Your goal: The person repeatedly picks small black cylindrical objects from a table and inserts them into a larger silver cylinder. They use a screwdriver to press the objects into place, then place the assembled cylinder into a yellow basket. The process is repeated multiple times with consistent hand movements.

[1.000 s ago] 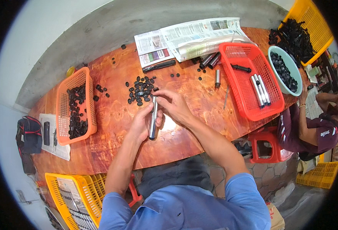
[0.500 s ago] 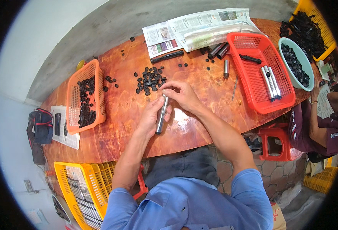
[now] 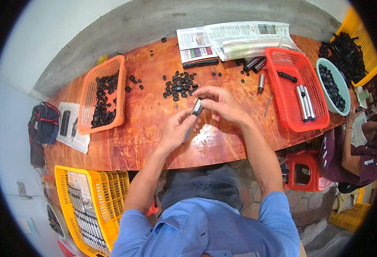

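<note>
Over the table's near half, both hands meet on a slim silver tube (image 3: 198, 105) with a dark part along it. My left hand (image 3: 177, 128) is wrapped round its lower length, the thumb lying along it. At its upper end my right hand (image 3: 222, 105) closes its thumb and fingers on the tube. A small heap of black oval caps (image 3: 179, 88) lies just beyond my hands. Whether a cap is between my right fingertips cannot be seen.
An orange basket (image 3: 122, 92) of black pieces stands left; a red basket (image 3: 297, 124) with silver tubes stands right. Beyond are newspapers (image 3: 248, 32) and dark tubes (image 3: 254, 64). A pale green bowl (image 3: 344, 92) and a co-worker's arm (image 3: 349, 141) are far right. A yellow crate (image 3: 115, 192) stands lower left.
The tube has tilted, its upper end now leaning right, and my right hand has moved down over that end. The whole view has shifted somewhat.
</note>
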Demonstrator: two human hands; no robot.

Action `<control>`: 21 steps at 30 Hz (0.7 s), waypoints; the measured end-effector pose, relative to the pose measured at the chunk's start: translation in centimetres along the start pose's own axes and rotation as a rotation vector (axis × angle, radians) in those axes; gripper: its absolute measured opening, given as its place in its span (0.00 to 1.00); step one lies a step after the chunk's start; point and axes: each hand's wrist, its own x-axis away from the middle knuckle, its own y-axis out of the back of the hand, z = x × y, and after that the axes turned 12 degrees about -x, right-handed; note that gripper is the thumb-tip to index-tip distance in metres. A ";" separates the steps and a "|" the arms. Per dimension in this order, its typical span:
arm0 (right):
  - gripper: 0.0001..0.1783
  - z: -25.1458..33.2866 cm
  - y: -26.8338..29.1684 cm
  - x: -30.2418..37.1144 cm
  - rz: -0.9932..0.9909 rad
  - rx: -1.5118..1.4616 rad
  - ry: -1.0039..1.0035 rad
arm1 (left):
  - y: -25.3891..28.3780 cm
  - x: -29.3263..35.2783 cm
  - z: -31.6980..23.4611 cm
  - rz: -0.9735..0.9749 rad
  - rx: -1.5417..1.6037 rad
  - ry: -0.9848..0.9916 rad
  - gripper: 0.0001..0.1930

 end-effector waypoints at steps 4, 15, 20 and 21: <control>0.14 -0.7 2.1 0.5 0.058 0.244 -0.014 | -0.2 0.3 -1.6 -0.087 -0.731 -0.275 0.16; 0.13 -2.8 3.2 2.3 -0.023 0.613 -0.011 | -1.9 -1.2 0.9 -0.140 -1.279 -0.626 0.19; 0.12 -4.4 3.3 2.9 -0.042 0.693 0.258 | -2.1 -1.1 1.0 -0.182 -1.243 -0.637 0.20; 0.11 -4.5 3.2 3.1 -0.046 0.701 0.292 | -2.2 -1.0 1.1 -0.188 -1.237 -0.637 0.20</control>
